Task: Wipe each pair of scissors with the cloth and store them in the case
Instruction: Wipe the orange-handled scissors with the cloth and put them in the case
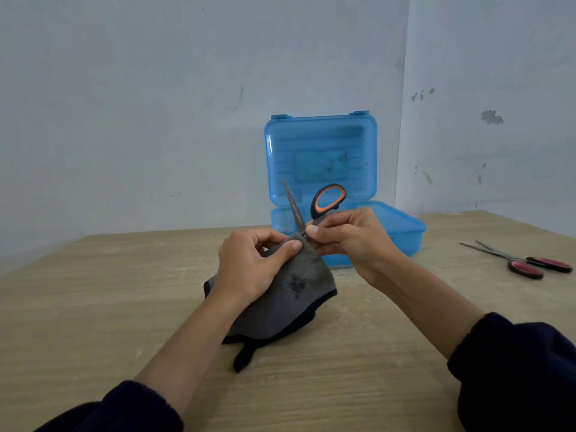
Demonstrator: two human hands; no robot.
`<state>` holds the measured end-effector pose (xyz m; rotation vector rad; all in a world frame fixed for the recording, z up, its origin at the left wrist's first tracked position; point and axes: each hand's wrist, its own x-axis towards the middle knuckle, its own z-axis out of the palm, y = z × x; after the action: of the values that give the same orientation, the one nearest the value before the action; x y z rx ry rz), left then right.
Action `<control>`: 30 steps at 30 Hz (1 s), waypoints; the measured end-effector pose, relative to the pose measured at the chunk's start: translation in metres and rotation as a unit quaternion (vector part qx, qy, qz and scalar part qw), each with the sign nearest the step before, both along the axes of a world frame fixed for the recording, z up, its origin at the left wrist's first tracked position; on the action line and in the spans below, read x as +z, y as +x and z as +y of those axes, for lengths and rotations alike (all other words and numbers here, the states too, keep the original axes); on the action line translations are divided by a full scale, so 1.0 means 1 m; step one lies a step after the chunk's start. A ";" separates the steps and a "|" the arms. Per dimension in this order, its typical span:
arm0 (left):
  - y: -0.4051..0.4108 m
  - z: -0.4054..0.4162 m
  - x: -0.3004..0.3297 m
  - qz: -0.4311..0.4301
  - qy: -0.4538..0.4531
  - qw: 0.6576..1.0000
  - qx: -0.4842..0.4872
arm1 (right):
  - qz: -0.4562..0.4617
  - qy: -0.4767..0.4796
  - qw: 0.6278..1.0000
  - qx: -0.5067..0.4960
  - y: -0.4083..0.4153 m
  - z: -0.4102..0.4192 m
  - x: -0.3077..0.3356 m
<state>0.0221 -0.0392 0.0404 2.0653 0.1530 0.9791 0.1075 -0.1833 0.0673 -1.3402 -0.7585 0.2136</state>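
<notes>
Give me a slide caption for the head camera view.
Left hand wipes orange scissors, held by right hand, with cloth; open blue case behind, red scissors waiting.

I see a light wooden table (93,307) with a pale streaked grain filling the lower part of my view, its far edge running close to the walls. Behind it stand 2 whitish walls meeting in a corner right of centre: the left wall (156,104) shows faint scuffs, and the right wall (498,73) has several dark chipped patches (492,116) in its paint.
</notes>
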 end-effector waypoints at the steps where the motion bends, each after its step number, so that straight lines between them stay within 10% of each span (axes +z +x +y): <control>1: -0.001 0.002 0.000 0.002 -0.009 1.000 -0.005 | 0.001 0.003 1.000 -0.007 0.002 -0.002 0.002; 12: -0.005 0.017 -0.004 -0.009 -0.116 0.993 0.002 | 0.029 0.023 0.998 -0.054 0.023 -0.019 0.010; 22: 0.003 0.013 -0.006 -0.076 -0.159 0.983 0.060 | -0.306 -0.335 0.886 -0.093 0.025 -0.031 0.020; 30: 0.002 -0.005 -0.003 -0.022 -0.039 0.999 0.008 | -0.382 -0.279 0.878 -0.074 0.019 -0.022 0.016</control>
<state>0.0241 -0.0438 0.0370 1.9725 0.1835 1.0110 0.1270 -0.2054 0.0835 -2.0664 -1.3083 -0.2692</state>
